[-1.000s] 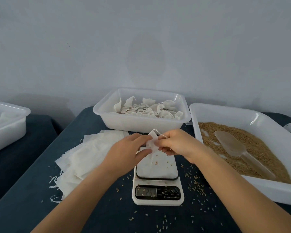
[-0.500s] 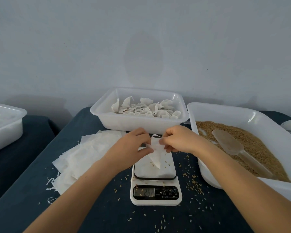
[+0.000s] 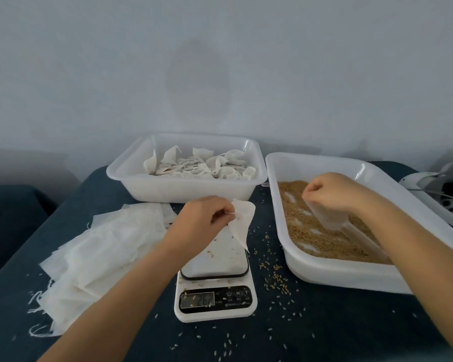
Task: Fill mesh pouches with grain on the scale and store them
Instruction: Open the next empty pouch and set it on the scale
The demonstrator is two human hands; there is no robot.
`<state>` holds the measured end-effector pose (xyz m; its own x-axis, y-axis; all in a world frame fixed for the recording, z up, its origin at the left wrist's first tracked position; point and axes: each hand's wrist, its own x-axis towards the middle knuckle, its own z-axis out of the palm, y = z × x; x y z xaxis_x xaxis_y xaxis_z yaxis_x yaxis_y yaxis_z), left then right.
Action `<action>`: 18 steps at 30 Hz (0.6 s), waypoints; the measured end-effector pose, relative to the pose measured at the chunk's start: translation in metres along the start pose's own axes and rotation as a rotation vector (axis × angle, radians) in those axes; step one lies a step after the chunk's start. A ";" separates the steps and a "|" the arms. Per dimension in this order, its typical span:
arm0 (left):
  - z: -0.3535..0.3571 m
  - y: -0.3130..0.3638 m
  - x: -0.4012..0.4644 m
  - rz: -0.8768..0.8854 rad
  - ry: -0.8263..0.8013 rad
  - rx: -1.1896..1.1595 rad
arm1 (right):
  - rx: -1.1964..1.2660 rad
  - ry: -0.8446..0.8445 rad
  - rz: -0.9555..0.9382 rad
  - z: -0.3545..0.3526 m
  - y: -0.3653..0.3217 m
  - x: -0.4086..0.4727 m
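Left hand pinches the top edge of an empty mesh pouch, holding it over the scale; the pouch's bottom corner hangs down to the platform, can't tell if it rests on it. Right hand is fisted around the clear plastic scoop, blade down in the grain. Looks like loading a scoop for the fill.

Risks, as I read it:
- Pouch mouth looks flat, held from one side only. If it doesn't open up, the pour goes over the edge. Loose kernels are already on the platform, the display and the dark tablecloth, so spill is likely.
- Stray kernels on the platform count toward the reading; display shows digits, too blurred to read.
- Pouch pulled or pressed by the fingers during the pour would skew the weight.
- An overfull scoop crossing from bin to scale drops grain in the gap.

Containers:
- Grain bin, right of the scale: white, shallow grain layer with bare patches.
- Back bin, behind the scale: white, filled tied pouches piled inside.
- Stack of flat empty pouches on the cloth left of the scale, touching the left forearm.
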<state>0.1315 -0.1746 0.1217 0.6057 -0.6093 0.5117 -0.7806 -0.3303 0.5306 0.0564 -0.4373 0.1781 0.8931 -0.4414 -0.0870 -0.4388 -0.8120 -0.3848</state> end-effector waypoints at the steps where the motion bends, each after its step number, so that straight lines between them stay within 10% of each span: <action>1: 0.004 0.004 0.003 0.015 -0.009 -0.008 | -0.170 -0.007 0.061 -0.002 0.014 0.004; 6: 0.020 0.017 0.015 0.078 -0.038 -0.026 | -0.616 -0.246 0.291 0.012 0.065 0.009; 18: 0.027 0.009 0.015 0.063 -0.007 -0.011 | -0.383 -0.131 0.275 0.009 0.063 0.027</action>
<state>0.1293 -0.2059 0.1154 0.5539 -0.6340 0.5396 -0.8156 -0.2829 0.5048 0.0536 -0.4963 0.1433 0.7333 -0.6271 -0.2626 -0.6429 -0.7653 0.0323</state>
